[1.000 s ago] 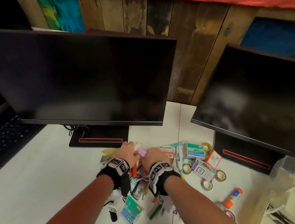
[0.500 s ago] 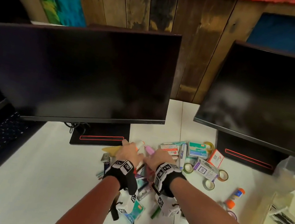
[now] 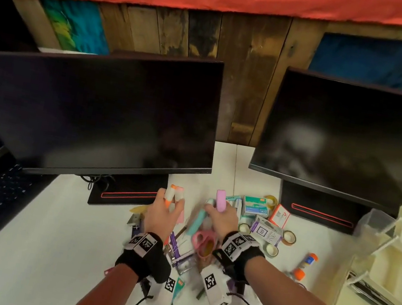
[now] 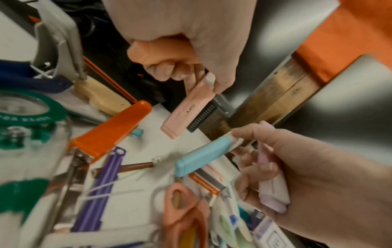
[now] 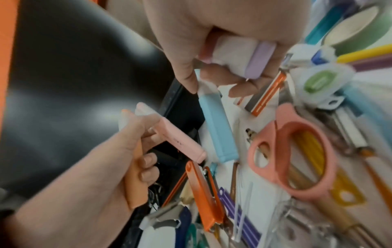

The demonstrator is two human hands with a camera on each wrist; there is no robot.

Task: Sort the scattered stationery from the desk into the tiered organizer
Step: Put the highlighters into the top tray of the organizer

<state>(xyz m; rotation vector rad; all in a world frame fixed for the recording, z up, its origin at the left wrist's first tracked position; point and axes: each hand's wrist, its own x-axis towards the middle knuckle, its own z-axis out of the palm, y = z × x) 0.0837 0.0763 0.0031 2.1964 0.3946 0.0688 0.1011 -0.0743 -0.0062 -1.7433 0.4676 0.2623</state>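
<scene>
Pastel highlighters fill both hands, gathered like with like so they can go into one slot together. The left hand (image 3: 166,214) curls round an orange highlighter (image 4: 161,55) in the palm and pinches a pink highlighter (image 4: 186,110) between thumb and forefinger, its free end hanging clear of the desk (image 3: 25,242). The right hand (image 3: 221,219) wraps a lilac highlighter (image 5: 257,58) and at least one more against the palm, while thumb and forefinger nip the white end of a blue highlighter (image 5: 216,130); its far end hangs low over the clutter, and contact cannot be told. Holding earlier picks deep in the palm likely frees the fingertips for the next one.

Below the hands the pile remains: pink scissors (image 3: 201,241), an orange stapler (image 4: 110,130), tape rolls (image 3: 288,237), staple boxes (image 3: 256,206), a glue stick (image 3: 304,266). The organizer (image 3: 388,271) stands at the desk's right edge, well apart from the hands, so most of the sorting seems yet to do. Next probably comes the carry rightward; with several slim pens per hand, one could slip.
</scene>
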